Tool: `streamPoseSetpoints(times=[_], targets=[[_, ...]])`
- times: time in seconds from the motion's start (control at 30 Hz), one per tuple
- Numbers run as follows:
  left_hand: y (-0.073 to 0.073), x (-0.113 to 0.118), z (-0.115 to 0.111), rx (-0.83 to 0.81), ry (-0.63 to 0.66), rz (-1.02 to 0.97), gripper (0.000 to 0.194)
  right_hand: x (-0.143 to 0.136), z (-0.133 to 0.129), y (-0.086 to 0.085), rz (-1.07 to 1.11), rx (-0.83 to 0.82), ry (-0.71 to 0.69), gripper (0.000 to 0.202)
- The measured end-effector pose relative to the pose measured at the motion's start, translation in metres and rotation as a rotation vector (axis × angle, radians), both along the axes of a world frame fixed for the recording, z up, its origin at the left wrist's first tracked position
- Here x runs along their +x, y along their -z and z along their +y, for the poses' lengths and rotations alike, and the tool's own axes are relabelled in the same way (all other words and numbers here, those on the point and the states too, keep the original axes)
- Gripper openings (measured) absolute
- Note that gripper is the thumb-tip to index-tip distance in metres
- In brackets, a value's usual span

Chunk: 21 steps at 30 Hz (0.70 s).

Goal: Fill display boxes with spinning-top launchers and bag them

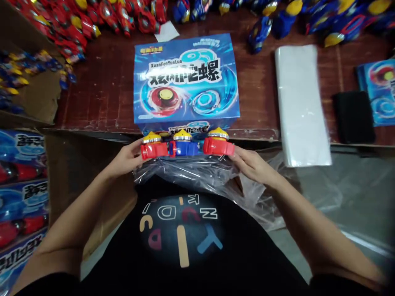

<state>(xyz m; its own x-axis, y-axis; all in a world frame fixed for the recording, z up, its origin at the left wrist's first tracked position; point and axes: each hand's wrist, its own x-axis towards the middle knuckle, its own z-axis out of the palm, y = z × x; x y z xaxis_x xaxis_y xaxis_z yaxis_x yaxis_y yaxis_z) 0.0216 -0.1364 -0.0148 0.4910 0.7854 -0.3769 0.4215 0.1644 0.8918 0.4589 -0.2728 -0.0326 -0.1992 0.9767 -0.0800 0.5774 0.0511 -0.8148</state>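
Observation:
Three spinning top toys sit side by side in a row just in front of the blue printed box (pixel 185 100), above the table's front edge. At the left end is a red spinning top toy (pixel 154 151), in the middle a blue spinning top toy (pixel 185 148), at the right end another red spinning top toy (pixel 218 146). Each has a yellow tip pointing up and a silver ring. My left hand (pixel 128 157) grips the left end of the row. On the other end, my right hand (pixel 253 163) is closed on the right red toy. Most fingertips are hidden.
Red toys (pixel 120 16) and blue toys (pixel 277 20) are piled along the back. Clear plastic bags (pixel 300 102) and a black object (pixel 354 117) lie right. Loose clear film (pixel 197 179) hangs below the edge. At left stand a cardboard carton (pixel 37 92) and printed boxes (pixel 23 189).

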Motion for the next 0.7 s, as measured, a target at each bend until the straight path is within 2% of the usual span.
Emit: streamPoseSetpoints(times=[0.07, 0.17, 0.2, 0.3, 0.37, 0.43, 0.5, 0.57, 0.63, 0.7], targets=[[-0.003, -0.013, -0.002, 0.115, 0.168, 0.16, 0.062, 0.011, -0.009, -0.003, -0.068, 0.045, -0.153, 0.047], [0.006, -0.02, 0.006, 0.479, 0.519, 0.423, 0.041, 0.017, -0.006, 0.001, -0.316, 0.201, -0.44, 0.038], [0.01, -0.02, 0.01, 0.589, 0.6, 0.475, 0.039, 0.016, -0.002, 0.003, -0.416, 0.251, -0.49, 0.035], [0.014, -0.021, 0.019, 0.81, 0.673, 0.545, 0.036, 0.012, 0.013, -0.002, -0.621, 0.334, -0.5, 0.032], [0.001, -0.025, 0.023, 0.911, 0.718, 0.536, 0.034, 0.015, 0.022, -0.018, -0.59, 0.331, -0.485, 0.032], [-0.024, -0.029, 0.026, 1.0, 0.78, 0.432, 0.036, 0.023, 0.032, -0.046, -0.425, 0.304, -0.514, 0.033], [-0.052, -0.031, 0.03, 0.973, 0.786, 0.231, 0.03, 0.032, 0.044, -0.076, -0.194, 0.275, -0.541, 0.03], [-0.074, -0.028, 0.039, 0.848, 0.735, 0.038, 0.024, 0.038, 0.06, -0.097, 0.014, 0.238, -0.524, 0.022], [-0.082, -0.019, 0.054, 0.732, 0.627, -0.108, 0.017, 0.036, 0.081, -0.099, 0.171, 0.215, -0.409, 0.018], [-0.073, -0.003, 0.072, 0.614, 0.455, -0.244, 0.011, 0.028, 0.105, -0.083, 0.33, 0.22, -0.205, 0.025]])
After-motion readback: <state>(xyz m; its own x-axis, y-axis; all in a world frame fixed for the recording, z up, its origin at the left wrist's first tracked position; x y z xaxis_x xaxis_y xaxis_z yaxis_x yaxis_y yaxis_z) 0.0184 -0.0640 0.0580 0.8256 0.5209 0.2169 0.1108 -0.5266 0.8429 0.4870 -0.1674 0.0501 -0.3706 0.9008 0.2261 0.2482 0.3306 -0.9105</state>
